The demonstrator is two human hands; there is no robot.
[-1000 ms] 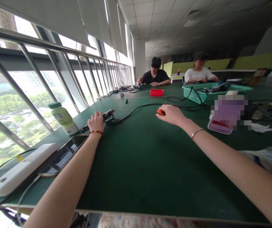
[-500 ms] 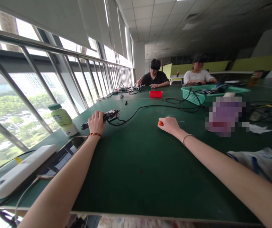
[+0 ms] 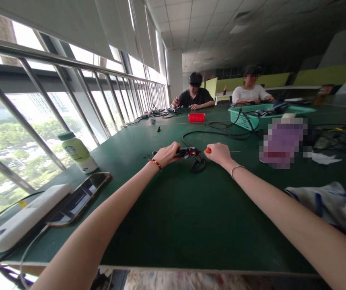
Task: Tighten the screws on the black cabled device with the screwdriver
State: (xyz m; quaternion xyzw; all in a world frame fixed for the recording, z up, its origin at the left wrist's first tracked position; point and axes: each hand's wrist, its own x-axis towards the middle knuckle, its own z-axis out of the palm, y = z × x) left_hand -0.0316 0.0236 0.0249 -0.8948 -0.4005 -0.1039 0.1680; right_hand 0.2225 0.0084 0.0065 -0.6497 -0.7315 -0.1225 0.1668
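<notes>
My left hand (image 3: 167, 155) is wrapped round a long black handheld device (image 3: 188, 152) with what look like exposed inner parts at its right end. A black cord (image 3: 197, 164) loops from that end and runs back across the table. Just to the right, my right hand (image 3: 220, 154) is closed on a screwdriver (image 3: 208, 150). Its orange handle end faces the device, and the thin shaft sticks out to the right, behind the hand. Only a small gap separates the device from the handle. Several tiny dark bits (image 3: 146, 156) lie left of the device, too small to name.
On the left are a green-capped bottle (image 3: 78, 152), a phone (image 3: 81, 199) and a white power strip (image 3: 25, 217). A red tray (image 3: 196, 117) and green basket (image 3: 244, 120) stand farther back. A cloth (image 3: 326, 205) lies right. Two people sit across the table.
My left hand has carried the black device to the right, close to my right hand. The tiny dark bits now show on the table. My right hand still grips the screwdriver.
</notes>
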